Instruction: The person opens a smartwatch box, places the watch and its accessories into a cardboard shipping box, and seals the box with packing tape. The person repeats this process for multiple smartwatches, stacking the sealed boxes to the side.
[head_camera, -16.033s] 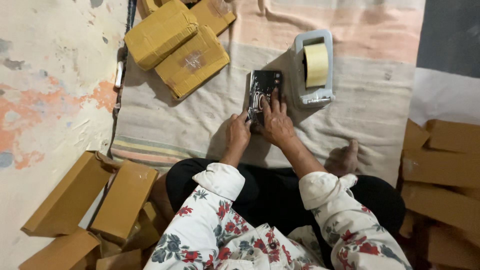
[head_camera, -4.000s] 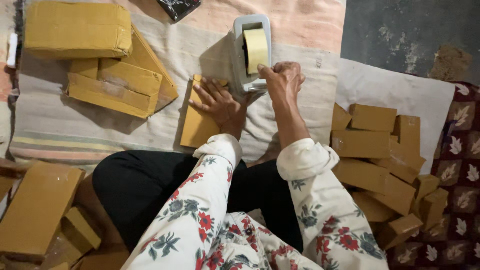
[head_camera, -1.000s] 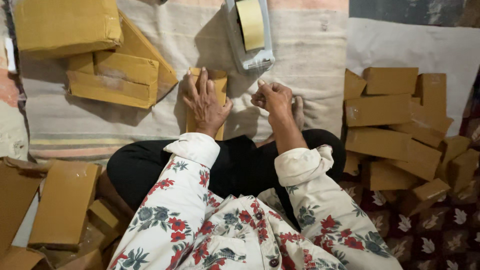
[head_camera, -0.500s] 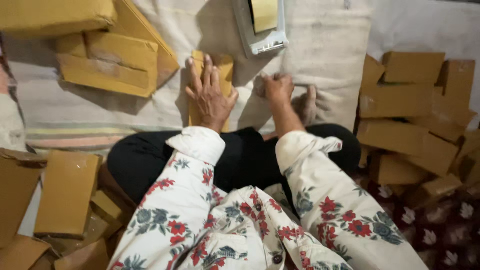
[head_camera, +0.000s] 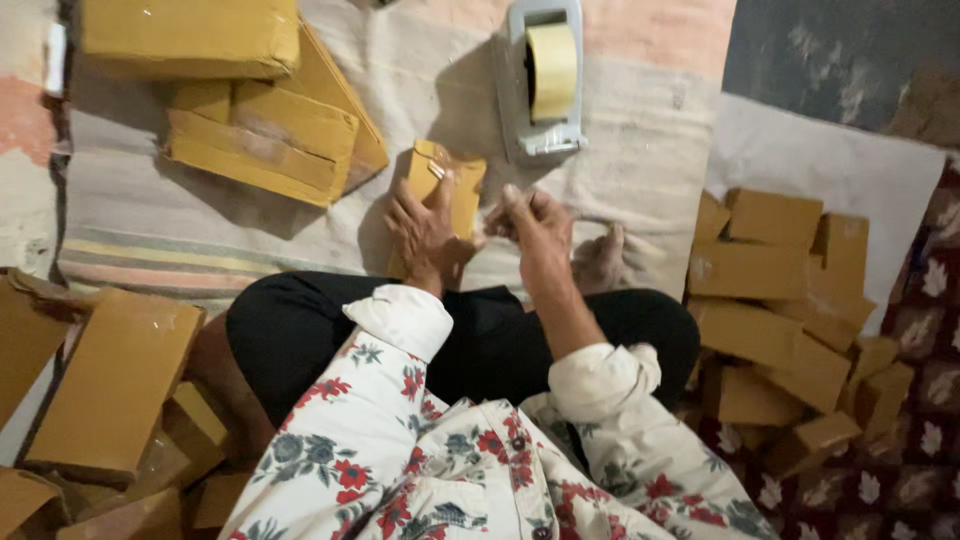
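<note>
Pressing my left hand flat on the small tan cardboard box, right hand pinching tape, I judge it light, stiff, best gripped along its edges.

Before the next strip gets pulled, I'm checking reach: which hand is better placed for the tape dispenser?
Probably the right hand: it hovers free just below the tape dispenser, while the left hand presses on the small box.
</note>
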